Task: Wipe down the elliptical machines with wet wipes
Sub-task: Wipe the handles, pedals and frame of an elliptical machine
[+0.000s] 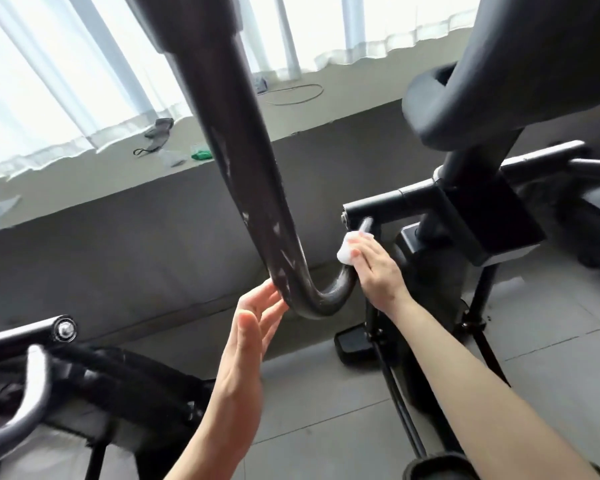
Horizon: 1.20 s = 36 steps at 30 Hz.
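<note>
Handlebar tube [243, 174] of the elliptical machine sweeps down from 12 o'clock through the middle of the view and hooks in a U bend toward 3 o'clock, its dark surface streaked with pale smears. Right hand [378, 271] presses a bunched white wet wipe [349, 249] against the rising end of that bend, fingers curled over the wad, just below a black crossbar [388, 202]. Left hand [257, 327] stands open at 6 o'clock of the bend, fingers straight, their tips touching the tube's outer curve. At 10 o'clock a concrete window ledge [84, 181] carries a small green object [201, 154] and what may be a dark strap; blur hides detail. Grey floor tiles [326, 410] lie below.
</note>
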{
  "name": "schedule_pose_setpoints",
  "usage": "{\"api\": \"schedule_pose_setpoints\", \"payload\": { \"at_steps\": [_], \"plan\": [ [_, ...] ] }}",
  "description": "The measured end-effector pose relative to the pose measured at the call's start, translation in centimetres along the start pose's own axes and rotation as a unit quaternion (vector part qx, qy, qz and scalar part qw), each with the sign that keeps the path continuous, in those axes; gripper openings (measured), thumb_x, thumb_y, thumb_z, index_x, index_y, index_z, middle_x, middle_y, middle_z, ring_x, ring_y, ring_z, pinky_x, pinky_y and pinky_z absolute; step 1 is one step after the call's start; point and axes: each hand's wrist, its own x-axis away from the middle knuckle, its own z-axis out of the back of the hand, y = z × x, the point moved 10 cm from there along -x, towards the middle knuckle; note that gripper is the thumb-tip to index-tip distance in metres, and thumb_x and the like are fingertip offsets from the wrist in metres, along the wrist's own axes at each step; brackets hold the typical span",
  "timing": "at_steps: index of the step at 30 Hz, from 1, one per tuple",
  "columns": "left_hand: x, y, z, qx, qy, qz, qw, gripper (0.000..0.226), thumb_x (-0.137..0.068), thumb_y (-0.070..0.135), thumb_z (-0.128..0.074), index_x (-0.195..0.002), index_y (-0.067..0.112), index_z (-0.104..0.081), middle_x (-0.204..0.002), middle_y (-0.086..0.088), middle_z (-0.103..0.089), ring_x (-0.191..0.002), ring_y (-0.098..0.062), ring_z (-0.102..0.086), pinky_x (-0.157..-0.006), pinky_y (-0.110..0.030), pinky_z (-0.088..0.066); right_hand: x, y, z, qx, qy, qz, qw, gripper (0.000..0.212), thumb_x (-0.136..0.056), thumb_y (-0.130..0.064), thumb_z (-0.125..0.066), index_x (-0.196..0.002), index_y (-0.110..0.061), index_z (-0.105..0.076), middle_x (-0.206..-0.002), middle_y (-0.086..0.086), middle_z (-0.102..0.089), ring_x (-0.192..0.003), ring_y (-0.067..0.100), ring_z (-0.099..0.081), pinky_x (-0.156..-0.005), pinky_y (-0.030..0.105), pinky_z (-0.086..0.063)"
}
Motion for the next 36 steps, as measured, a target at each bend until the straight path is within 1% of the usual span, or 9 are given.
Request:
{"api": "schedule_pose_setpoints", "payload": {
  "at_steps": [5, 7, 10, 13, 16, 23, 27, 34, 36],
  "plan": [
    [0.1, 0.2, -0.1, 0.011, -0.001, 0.003, 1.0, 0.066, -0.075, 0.09, -0.039, -0.12, 0.047, -0.062, -0.136, 0.01, -0.06, -0.131, -0.011, -0.051, -0.112, -0.04, -0.031, 7.8, -7.5, -2.1, -0.22, 0.042, -0.066, 0.972, 0.039, -0.1, -0.04, -0.033, -0.103, -0.024, -0.068, -0.109, -0.007, -0.068, -0.116, 0.007, -0.057, -0.105, 0.032, -0.039],
    [0.0, 0.1, -0.2, 0.008, 0.002, 0.0, 1.0, 0.067, -0.075, 0.089, -0.038, -0.121, 0.046, -0.063, -0.136, 0.01, -0.06, -0.131, -0.01, -0.051, -0.111, -0.04, -0.032, 9.5, -11.9, -1.8, -0.309, 0.034, -0.047, 0.949, 0.042, -0.103, -0.036, -0.029, -0.109, -0.02, -0.067, -0.11, -0.004, -0.068, -0.113, 0.008, -0.058, -0.099, 0.022, -0.041],
    [0.1, 0.4, -0.3, 0.01, -0.003, 0.0, 1.0, 0.067, -0.075, 0.09, -0.037, -0.119, 0.048, -0.063, -0.134, 0.012, -0.061, -0.129, -0.008, -0.052, -0.107, -0.032, -0.034, 10.5, -15.6, -0.9, -0.338, 0.035, -0.015, 0.94, 0.035, -0.101, -0.035, -0.032, -0.085, -0.032, -0.062, -0.097, -0.002, -0.067, -0.104, 0.002, -0.058, -0.09, 0.01, -0.039],
    [0.0, 0.7, -0.1, 0.001, -0.021, 0.0, 1.0, 0.078, -0.076, 0.09, -0.035, -0.127, 0.037, -0.061, -0.135, 0.015, -0.06, -0.129, -0.006, -0.052, -0.105, -0.023, -0.038, 10.8, -14.4, -0.7, -0.27, 0.073, 0.019, 0.96, 0.042, -0.104, -0.033, -0.036, -0.084, -0.005, -0.06, -0.106, -0.007, -0.067, -0.114, 0.01, -0.059, -0.098, 0.027, -0.042],
    [-0.1, 1.4, 0.8, -0.004, -0.014, -0.017, 1.0, 0.083, -0.077, 0.088, -0.037, -0.129, 0.028, -0.059, -0.132, 0.016, -0.063, -0.125, -0.006, -0.056, -0.098, -0.012, -0.041, 12.0, -12.4, -1.0, -0.175, 0.123, 0.039, 0.976, 0.053, -0.103, -0.035, -0.039, -0.099, 0.013, -0.062, -0.124, 0.007, -0.065, -0.131, 0.017, -0.051, -0.107, 0.049, -0.041],
    [-1.5, 5.7, 3.2, 0.044, 0.014, -0.093, 0.995, 0.08, -0.074, 0.085, -0.049, -0.126, 0.025, -0.062, -0.126, 0.005, -0.067, -0.12, -0.015, -0.062, -0.104, -0.038, -0.04, 10.8, -23.5, 3.4, -0.151, 0.263, 0.2, 0.932, 0.039, -0.096, -0.005, -0.057, -0.135, -0.003, -0.055, -0.137, 0.009, -0.059, -0.131, 0.021, -0.052, -0.107, 0.031, -0.044],
    [-2.6, 7.8, 3.1, 0.064, -0.023, -0.101, 0.993, 0.083, -0.071, 0.087, -0.05, -0.133, 0.032, -0.055, -0.123, 0.003, -0.069, -0.117, -0.016, -0.064, -0.105, -0.041, -0.039, 7.9, -33.6, 6.9, 0.043, 0.296, 0.388, 0.872, 0.032, -0.099, -0.005, -0.052, -0.129, 0.006, -0.051, -0.135, 0.021, -0.054, -0.13, 0.029, -0.053, -0.109, 0.037, -0.043],
    [-4.0, 6.2, 2.6, 0.095, -0.077, -0.045, 0.991, 0.092, -0.068, 0.093, -0.039, -0.13, 0.027, -0.059, -0.121, 0.003, -0.07, -0.115, -0.015, -0.065, -0.104, -0.039, -0.042, 10.0, -27.9, 3.6, 0.328, 0.15, 0.49, 0.794, 0.033, -0.102, -0.009, -0.051, -0.135, -0.007, -0.051, -0.145, 0.007, -0.048, -0.14, 0.019, -0.04, -0.112, 0.034, -0.039],
    [-4.5, 4.9, 2.6, 0.095, -0.077, -0.012, 0.992, 0.082, -0.081, 0.08, -0.027, -0.122, 0.02, -0.065, -0.117, 0.001, -0.072, -0.112, -0.015, -0.066, -0.107, -0.042, -0.042, 11.6, -26.1, 2.1, 0.43, 0.091, 0.515, 0.736, 0.037, -0.101, -0.007, -0.051, -0.138, -0.011, -0.054, -0.145, 0.004, -0.05, -0.141, 0.017, -0.039, -0.113, 0.032, -0.038]
  ]
}}
